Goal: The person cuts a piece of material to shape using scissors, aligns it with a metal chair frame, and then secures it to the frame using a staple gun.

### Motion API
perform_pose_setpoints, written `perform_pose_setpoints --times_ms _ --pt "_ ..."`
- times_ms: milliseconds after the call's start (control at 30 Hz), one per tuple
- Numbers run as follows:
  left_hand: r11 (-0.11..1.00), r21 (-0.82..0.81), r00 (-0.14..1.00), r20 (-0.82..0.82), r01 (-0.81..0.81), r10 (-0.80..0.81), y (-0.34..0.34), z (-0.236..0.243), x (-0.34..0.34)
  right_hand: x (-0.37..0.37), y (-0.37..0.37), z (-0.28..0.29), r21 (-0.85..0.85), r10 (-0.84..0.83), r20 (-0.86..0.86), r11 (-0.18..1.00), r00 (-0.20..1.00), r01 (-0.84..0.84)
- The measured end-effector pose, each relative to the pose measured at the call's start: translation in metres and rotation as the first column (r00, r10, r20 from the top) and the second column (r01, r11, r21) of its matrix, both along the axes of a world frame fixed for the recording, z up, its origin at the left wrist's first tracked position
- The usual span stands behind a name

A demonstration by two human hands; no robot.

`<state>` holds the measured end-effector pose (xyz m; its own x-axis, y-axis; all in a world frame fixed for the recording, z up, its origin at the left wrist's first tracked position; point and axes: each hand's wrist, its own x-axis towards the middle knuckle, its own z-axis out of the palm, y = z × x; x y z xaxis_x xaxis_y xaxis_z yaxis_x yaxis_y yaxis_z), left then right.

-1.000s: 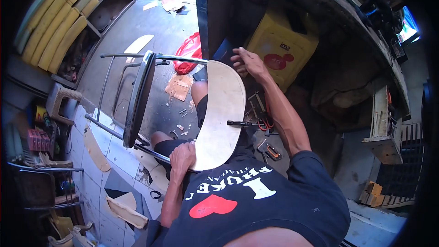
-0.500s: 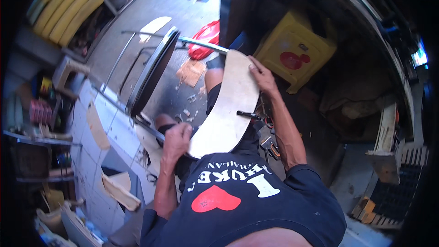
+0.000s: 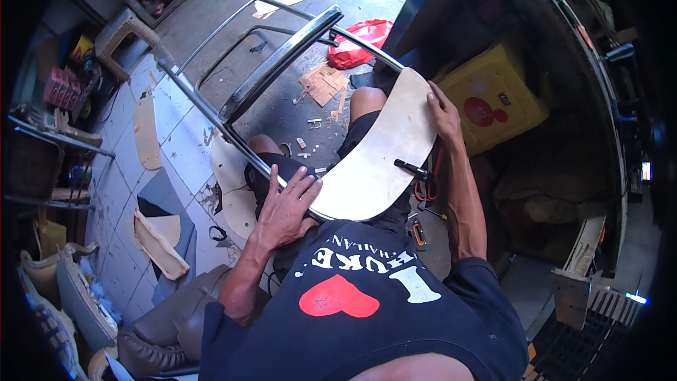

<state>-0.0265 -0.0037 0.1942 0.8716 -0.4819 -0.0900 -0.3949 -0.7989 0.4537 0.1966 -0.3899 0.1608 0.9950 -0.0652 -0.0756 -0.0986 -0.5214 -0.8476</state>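
A pale curved wooden panel (image 3: 374, 152) lies across my lap, against the metal tube frame of a chair (image 3: 282, 63) tipped in front of me. My left hand (image 3: 285, 204) has its fingers spread at the panel's near left end, beside the lower tube. At the far right edge of the panel my right hand (image 3: 446, 116) grips it; the thumb is hidden. A short black rod-like object (image 3: 409, 168) sticks over the panel's right edge. Red-handled scissors (image 3: 431, 182) are partly visible just beyond it.
A yellow plastic stool (image 3: 497, 102) stands at right. Beyond the frame lie a red plastic bag (image 3: 360, 44) and broken wood scraps (image 3: 324, 85). Cut pieces (image 3: 147, 132) are on the left tiles, near a brown cushion (image 3: 169, 324). A small beige stool (image 3: 123, 42) stands at far left.
My left hand has gone from closed fingers to spread ones at the panel's end. My right hand remains on the right edge. The view has shifted, so panel and chair frame appear farther right.
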Motion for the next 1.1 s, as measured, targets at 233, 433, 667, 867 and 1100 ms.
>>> perform_pose_setpoints --times_ms 233,433,667,867,1100 --pt "0.999 -0.038 0.956 0.292 0.010 0.001 -0.009 -0.030 0.008 0.066 0.009 0.019 -0.269 0.286 0.016 0.924 0.958 -0.272" --pt "0.980 -0.201 0.889 0.449 0.003 0.089 -0.014 -0.052 0.010 0.080 0.017 0.008 -0.416 0.290 -0.043 0.865 0.956 -0.281" --pt "0.994 -0.113 0.896 0.443 0.016 0.036 -0.010 -0.051 0.010 0.071 0.020 0.004 -0.422 0.299 0.079 0.874 0.951 -0.240" --pt "0.999 0.002 0.916 0.400 0.036 -0.034 -0.007 -0.048 0.011 0.060 0.032 0.022 -0.417 0.186 0.001 0.893 0.983 -0.168" --pt "0.998 0.002 0.900 0.433 0.061 -0.055 -0.006 -0.052 0.011 0.049 0.033 0.003 -0.427 0.105 0.162 0.904 0.981 -0.027"
